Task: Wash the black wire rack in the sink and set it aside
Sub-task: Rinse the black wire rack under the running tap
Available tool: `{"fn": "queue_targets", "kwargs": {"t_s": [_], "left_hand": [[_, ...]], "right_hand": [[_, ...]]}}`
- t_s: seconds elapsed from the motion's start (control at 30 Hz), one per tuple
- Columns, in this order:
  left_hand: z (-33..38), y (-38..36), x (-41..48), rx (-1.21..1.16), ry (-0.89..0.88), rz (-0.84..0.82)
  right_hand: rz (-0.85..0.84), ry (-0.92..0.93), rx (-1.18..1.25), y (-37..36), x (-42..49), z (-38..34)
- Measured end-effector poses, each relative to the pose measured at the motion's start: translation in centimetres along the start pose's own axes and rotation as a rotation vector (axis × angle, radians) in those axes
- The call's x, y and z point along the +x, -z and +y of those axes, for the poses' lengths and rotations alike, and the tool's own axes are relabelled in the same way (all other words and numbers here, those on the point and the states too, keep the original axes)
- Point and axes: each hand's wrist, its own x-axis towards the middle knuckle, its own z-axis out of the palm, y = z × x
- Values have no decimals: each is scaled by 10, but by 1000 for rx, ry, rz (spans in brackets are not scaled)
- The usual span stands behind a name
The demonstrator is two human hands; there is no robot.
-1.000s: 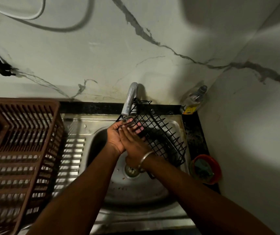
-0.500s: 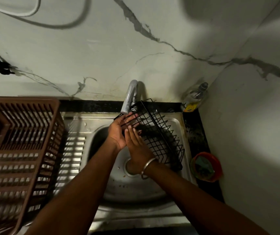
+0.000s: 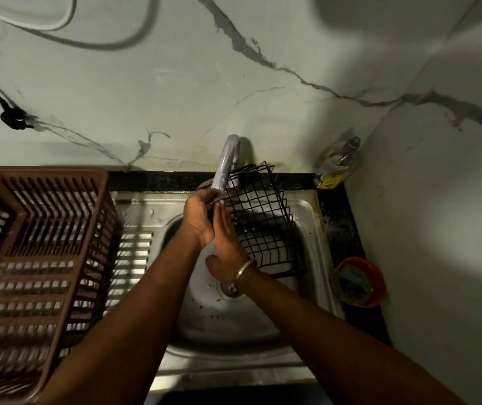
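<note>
Left hand (image 3: 197, 219) gripping black wire rack (image 3: 258, 220), right hand (image 3: 226, 247) flat against it — tap (image 3: 225, 165) overhead, brown crate (image 3: 33, 258) left

brown crate (image 3: 38, 258) — soap bottle (image 3: 339, 162), red bowl (image 3: 359, 283)

Black wire rack (image 3: 258, 217), shiny steel sink (image 3: 233, 323)

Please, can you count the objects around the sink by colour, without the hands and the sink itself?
Black: 1, the wire rack
Brown: 1, the slatted basket
Red: 1, the small bowl
Silver: 2, the tap and the bangle
Clear: 1, the bottle
Total: 6
</note>
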Motion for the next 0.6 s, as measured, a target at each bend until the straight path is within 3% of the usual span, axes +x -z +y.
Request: {"fn": "queue_targets", "kwargs": {"t_s": [0.07, 0.2, 0.33, 0.43, 0.6], "left_hand": [[-1, 4, -5, -21, -34, 41], [0, 3, -1, -16, -55, 26], [1, 4, 1, -25, -113, 60], [-4, 0, 3, 17, -153, 20], [7, -9, -2, 96, -177, -90]], "right_hand": [[-60, 57, -22, 1, -8, 8], [32, 3, 39, -11, -6, 6], [-2, 10, 45, -13, -11, 18], [127, -21, 150, -16, 0, 8], [323, -24, 71, -17, 12, 3]]}}
